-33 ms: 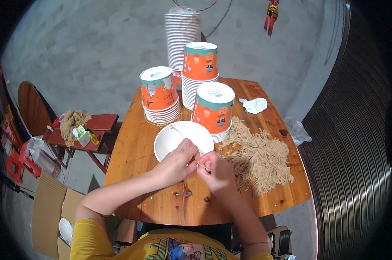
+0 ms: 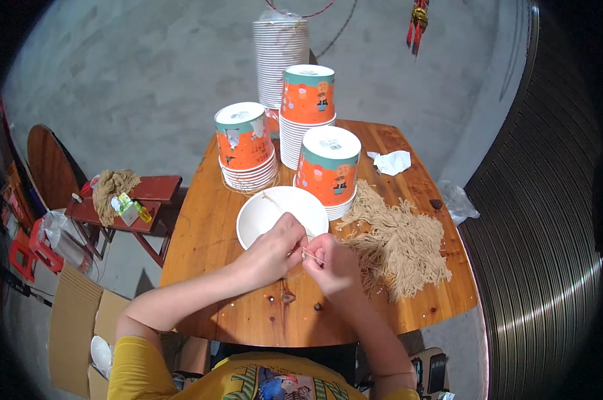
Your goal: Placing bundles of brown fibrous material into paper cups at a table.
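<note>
My left hand (image 2: 273, 252) and right hand (image 2: 333, 261) pinching 1 thin beige cord (image 2: 307, 254) between closed fingertips, over the white paper bowl's (image 2: 261, 213) near rim, wooden table (image 2: 208, 233), loose cord pile (image 2: 401, 243) just right, 3 orange cup stacks (image 2: 308, 100) behind.

Both bare forearms come up from the lower edge and converge toward the middle. The left arm, with a yellow short sleeve at the shoulder, runs diagonally up and to the right, elbow bent, wrist nearly straight. The left hand (image 2: 273, 251) is palm down, fingers curled inward, thumb and fingertips pinched together at its right side. The right forearm rises steeply from below, and the right hand (image 2: 333, 261) is loosely fisted, fingertips pinched. The two hands meet fingertip to fingertip, nearly touching.
</note>
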The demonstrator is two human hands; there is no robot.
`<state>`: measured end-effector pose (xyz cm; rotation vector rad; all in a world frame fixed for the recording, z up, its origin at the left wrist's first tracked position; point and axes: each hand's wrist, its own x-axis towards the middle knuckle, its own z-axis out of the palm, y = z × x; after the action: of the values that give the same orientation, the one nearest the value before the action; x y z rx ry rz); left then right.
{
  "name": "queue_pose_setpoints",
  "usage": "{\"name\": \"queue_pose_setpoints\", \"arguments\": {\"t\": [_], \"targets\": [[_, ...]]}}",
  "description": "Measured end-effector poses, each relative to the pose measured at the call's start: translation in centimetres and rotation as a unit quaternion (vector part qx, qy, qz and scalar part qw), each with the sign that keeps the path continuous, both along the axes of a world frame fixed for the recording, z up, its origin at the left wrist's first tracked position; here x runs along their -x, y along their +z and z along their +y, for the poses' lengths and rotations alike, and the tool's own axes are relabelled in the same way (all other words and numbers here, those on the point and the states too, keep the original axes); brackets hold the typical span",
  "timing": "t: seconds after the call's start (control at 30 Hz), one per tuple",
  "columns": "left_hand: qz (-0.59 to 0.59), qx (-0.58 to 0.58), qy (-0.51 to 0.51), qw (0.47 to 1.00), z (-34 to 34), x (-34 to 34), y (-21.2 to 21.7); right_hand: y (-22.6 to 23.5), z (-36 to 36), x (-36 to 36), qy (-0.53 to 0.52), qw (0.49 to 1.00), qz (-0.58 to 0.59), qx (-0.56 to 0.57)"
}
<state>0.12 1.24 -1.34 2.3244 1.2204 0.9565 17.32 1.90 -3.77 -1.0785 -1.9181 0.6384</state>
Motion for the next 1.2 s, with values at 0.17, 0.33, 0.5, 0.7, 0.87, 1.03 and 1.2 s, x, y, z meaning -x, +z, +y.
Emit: {"name": "queue_pose_setpoints", "arguments": {"t": [0.17,0.33,0.5,0.7,0.87,1.03,1.2], "targets": [[0.001,-0.031,0.027,0.999,-0.7,-0.7,0.2,-1.0,0.1,0.2,-0.011,0.999,0.004,-0.029],[0.028,-0.049,0.065,0.996,-0.9,-0.8,0.3,-1.7,0.3,0.1,-0.014,1.0,0.023,-0.009],[-0.066,0.026,0.067,0.995,-0.9,-0.9,0.2,-1.9,0.5,-0.1,0.003,0.995,0.056,-0.084],[-0.1,0.056,0.053,0.992,-0.8,-0.5,-0.2,-2.1,0.3,-0.1,0.018,0.998,0.06,-0.001],[-0.113,0.096,0.05,0.988,-0.7,-0.6,0.3,-2.3,0.1,-0.1,0.007,0.998,0.054,-0.01],[-0.136,0.138,0.045,0.98,-0.5,-0.3,0.0,-2.3,-0.1,0.0,0.01,0.998,0.062,0.008],[-0.188,0.162,0.03,0.968,-0.5,-0.6,0.1,-2.8,0.3,-0.1,-0.001,0.996,0.057,-0.064]]}}
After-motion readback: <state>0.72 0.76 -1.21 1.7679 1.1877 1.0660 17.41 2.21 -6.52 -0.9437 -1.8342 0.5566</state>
